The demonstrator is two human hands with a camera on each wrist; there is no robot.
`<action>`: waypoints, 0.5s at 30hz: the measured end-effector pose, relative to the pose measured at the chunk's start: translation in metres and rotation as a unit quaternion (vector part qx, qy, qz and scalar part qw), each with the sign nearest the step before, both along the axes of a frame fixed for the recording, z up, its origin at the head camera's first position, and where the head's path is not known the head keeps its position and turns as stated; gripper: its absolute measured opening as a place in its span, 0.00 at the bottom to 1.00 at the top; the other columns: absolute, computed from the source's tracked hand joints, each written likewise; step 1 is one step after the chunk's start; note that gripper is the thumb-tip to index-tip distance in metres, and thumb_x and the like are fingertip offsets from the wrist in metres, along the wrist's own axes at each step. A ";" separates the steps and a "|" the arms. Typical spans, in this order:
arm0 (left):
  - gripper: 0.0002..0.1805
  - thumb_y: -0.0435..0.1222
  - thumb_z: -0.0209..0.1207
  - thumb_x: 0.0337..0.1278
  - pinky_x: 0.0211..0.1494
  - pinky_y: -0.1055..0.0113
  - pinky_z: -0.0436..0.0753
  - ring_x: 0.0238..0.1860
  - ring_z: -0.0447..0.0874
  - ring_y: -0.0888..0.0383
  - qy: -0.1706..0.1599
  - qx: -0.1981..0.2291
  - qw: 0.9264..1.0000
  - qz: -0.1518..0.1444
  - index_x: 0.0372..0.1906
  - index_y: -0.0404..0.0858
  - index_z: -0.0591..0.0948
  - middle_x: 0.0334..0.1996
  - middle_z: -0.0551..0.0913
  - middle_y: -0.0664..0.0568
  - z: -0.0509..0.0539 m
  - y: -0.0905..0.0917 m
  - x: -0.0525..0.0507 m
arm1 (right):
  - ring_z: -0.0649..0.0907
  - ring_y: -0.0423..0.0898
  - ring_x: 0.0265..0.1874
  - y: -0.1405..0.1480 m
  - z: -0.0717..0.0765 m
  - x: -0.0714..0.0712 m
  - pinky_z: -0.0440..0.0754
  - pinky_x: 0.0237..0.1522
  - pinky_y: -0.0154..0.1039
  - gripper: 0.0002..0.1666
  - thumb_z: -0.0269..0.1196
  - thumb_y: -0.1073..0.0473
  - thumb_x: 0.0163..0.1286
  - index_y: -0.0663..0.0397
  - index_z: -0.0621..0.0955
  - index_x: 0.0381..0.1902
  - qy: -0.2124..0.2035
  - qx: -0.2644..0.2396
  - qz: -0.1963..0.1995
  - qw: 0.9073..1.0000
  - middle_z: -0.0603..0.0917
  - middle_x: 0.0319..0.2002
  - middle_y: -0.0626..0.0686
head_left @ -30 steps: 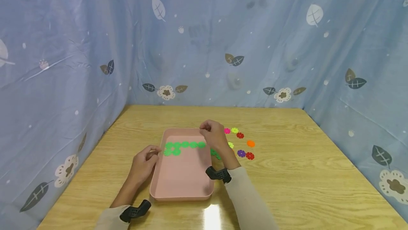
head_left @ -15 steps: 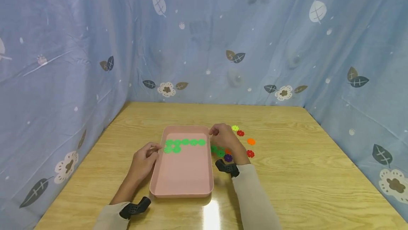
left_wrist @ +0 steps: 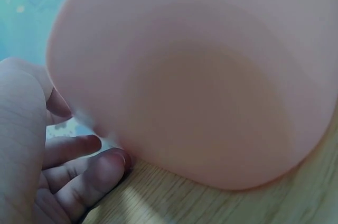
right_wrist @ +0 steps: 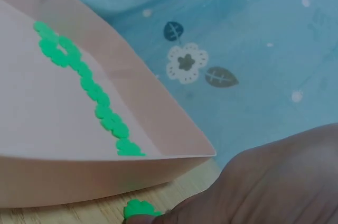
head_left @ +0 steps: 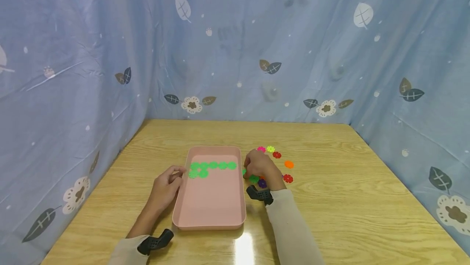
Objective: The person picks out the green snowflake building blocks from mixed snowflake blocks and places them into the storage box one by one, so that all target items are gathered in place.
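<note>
A pink tray (head_left: 209, 228) stands on the table with several green flower-shaped discs (head_left: 213, 165) in two rows in its far part. My left hand (head_left: 165, 187) is at the tray's left wall, its fingertips touching the rim with the fingers loosely bent. In the left wrist view the tray wall hides part of those fingers. Just outside the tray's right wall, my right hand (head_left: 260, 165) reaches down and pinches a green flower-shaped disc (right_wrist: 138, 208) close to the table. Another green disc (head_left: 253, 179) lies beside it. The right hand hides some pieces beneath it.
Right of the tray lie loose flower-shaped discs: pink (head_left: 261, 149), yellow (head_left: 270, 149), orange (head_left: 289, 164), purple (head_left: 262, 183) and red (head_left: 288, 178). The wooden table (head_left: 349, 199) is bordered by a blue patterned curtain (head_left: 235, 45) behind and at both sides.
My right hand has moved from above the tray's far right corner to the right, then down to the green disc beside the wall. The purple disc has shifted left. The left hand stays put.
</note>
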State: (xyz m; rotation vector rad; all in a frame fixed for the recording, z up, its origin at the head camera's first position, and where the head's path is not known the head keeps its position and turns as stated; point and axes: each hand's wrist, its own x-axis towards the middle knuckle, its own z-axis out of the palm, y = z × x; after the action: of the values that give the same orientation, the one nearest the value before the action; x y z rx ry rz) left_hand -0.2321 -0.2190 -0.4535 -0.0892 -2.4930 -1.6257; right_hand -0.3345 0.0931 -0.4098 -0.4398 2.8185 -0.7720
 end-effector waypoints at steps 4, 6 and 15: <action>0.20 0.32 0.51 0.69 0.45 0.69 0.80 0.63 0.81 0.42 0.002 0.006 1.000 -0.002 0.62 0.37 0.79 0.61 0.81 0.36 0.000 0.000 0.000 | 0.82 0.48 0.30 -0.001 0.002 0.001 0.84 0.31 0.42 0.10 0.79 0.62 0.50 0.54 0.88 0.29 0.003 0.007 0.002 1.000 0.86 0.33 0.49; 0.20 0.32 0.51 0.69 0.46 0.69 0.81 0.62 0.81 0.43 0.004 0.007 1.000 -0.001 0.63 0.38 0.79 0.60 0.82 0.37 0.000 0.000 0.000 | 0.82 0.47 0.29 -0.001 0.001 0.000 0.84 0.31 0.42 0.09 0.79 0.62 0.51 0.54 0.88 0.29 0.003 0.006 0.002 1.000 0.85 0.32 0.49; 0.23 0.32 0.51 0.70 0.44 0.69 0.81 0.62 0.81 0.42 0.005 0.014 1.000 -0.003 0.67 0.40 0.76 0.61 0.81 0.36 -0.002 0.001 0.000 | 0.76 0.46 0.22 0.003 -0.003 0.000 0.77 0.22 0.37 0.11 0.75 0.70 0.52 0.58 0.82 0.28 -0.006 -0.054 0.000 0.999 0.80 0.28 0.52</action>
State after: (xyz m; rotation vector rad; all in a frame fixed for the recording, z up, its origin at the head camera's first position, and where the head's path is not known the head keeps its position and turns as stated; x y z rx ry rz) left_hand -0.2324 -0.2184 -0.4558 -0.0999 -2.4642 -1.6584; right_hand -0.3341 0.0957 -0.4125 -0.4497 2.7748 -0.9269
